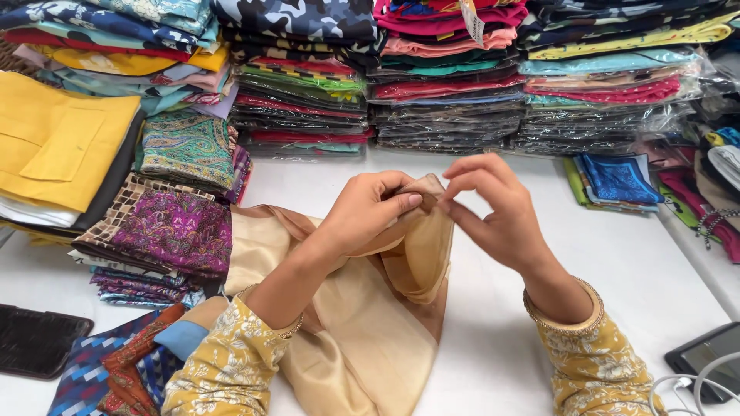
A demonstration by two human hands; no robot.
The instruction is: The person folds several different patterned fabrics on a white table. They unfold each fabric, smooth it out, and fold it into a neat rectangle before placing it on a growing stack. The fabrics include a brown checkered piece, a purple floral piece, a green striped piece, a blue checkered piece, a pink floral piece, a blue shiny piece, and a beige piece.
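Stacked clear-wrapped fabric packs (447,100) back both hands (370,208) (493,208) pinching beige cloth (401,270).

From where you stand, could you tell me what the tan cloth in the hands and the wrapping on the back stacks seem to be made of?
Tan cloth: thin, silky woven fabric, probably; soft sheen, limp folds. Wrapping: clear plastic film, glossy and crinkled over folded garments.

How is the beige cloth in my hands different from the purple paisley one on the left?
The beige cloth is plain, sheer and spread loose, pinched by the left hand and right hand. The purple paisley cloth is patterned, opaque, folded and untouched on a stack. Both rest on the white table.
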